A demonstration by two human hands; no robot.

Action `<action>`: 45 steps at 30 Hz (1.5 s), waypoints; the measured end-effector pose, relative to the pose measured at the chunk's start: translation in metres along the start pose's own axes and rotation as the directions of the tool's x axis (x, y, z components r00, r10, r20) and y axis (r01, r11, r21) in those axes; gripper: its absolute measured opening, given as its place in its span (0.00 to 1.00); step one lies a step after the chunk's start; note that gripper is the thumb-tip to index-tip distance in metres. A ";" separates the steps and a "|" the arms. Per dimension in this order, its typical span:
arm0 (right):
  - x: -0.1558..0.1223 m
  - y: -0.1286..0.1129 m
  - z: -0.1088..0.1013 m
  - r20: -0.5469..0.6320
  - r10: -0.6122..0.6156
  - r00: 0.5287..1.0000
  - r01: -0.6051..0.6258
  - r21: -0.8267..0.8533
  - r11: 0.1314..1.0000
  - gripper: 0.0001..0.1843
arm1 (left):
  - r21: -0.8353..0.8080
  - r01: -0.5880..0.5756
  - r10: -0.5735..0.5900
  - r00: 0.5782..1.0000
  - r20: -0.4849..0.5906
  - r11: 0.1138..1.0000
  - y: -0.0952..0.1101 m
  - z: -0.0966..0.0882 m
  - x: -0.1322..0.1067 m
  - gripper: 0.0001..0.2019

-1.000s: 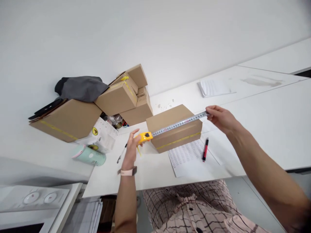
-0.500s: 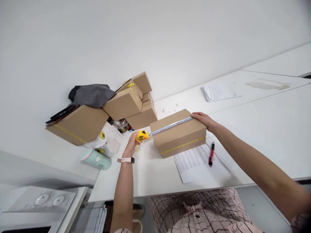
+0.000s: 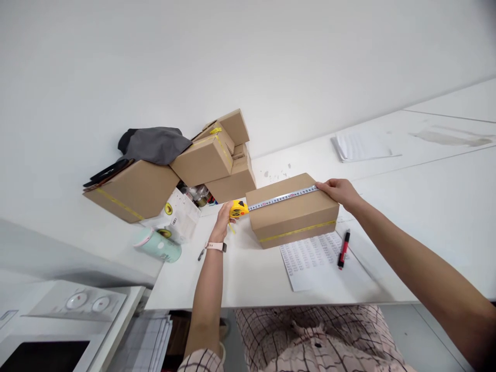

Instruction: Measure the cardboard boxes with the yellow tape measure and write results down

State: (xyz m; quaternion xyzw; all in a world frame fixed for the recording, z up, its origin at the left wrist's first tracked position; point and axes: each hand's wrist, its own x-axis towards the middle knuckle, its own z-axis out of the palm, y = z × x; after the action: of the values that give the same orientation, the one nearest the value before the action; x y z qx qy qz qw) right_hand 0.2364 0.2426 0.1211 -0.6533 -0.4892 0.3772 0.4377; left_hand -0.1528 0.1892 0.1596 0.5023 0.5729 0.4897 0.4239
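Note:
My left hand (image 3: 222, 222) is closed around a yellow tape measure (image 3: 238, 208) at the left end of a cardboard box (image 3: 287, 219). The metal blade (image 3: 282, 198) is drawn out along the length of the box's top. At the box's right end, my right hand (image 3: 340, 193) pinches the tip of the blade near the edge. A yellow strip runs along the box's front side. Under the box's front lies a printed sheet (image 3: 310, 263), with a red and black marker (image 3: 343, 249) to its right.
Several cardboard boxes (image 3: 228, 184) are stacked at the back left, a dark grey cloth (image 3: 157, 146) over them. A mint-green tumbler (image 3: 158, 247) lies tilted beside a white box (image 3: 182, 217). More papers (image 3: 360, 146) rest at the back right. A white microwave (image 3: 65, 325) stands lower left.
The camera view has shifted slightly. The tape measure case has come closer to the box's left edge, and less blade shows beyond it. My right hand now pinches the blade's tip.

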 end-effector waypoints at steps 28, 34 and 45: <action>0.055 -0.075 0.080 0.437 -0.268 0.859 0.478 -0.495 0.726 0.21 | -0.527 0.389 -0.106 0.866 0.488 0.755 0.003 0.167 -0.146 0.32; 0.052 -0.075 0.083 0.430 -0.256 0.866 0.455 -0.463 0.761 0.20 | -0.510 0.388 -0.112 0.865 0.490 0.767 0.005 0.173 -0.148 0.33; 0.030 -0.038 0.008 0.116 -0.322 0.940 0.271 0.321 0.908 0.31 | -0.198 0.030 -0.005 0.992 0.128 0.980 -0.013 0.109 -0.192 0.39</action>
State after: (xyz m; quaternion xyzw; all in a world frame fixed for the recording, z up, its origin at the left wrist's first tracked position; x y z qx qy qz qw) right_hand 0.2244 0.2785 0.1526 -0.4633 -0.5547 0.4293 0.5417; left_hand -0.0226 0.0136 0.1283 0.4823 0.4974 0.5079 0.5118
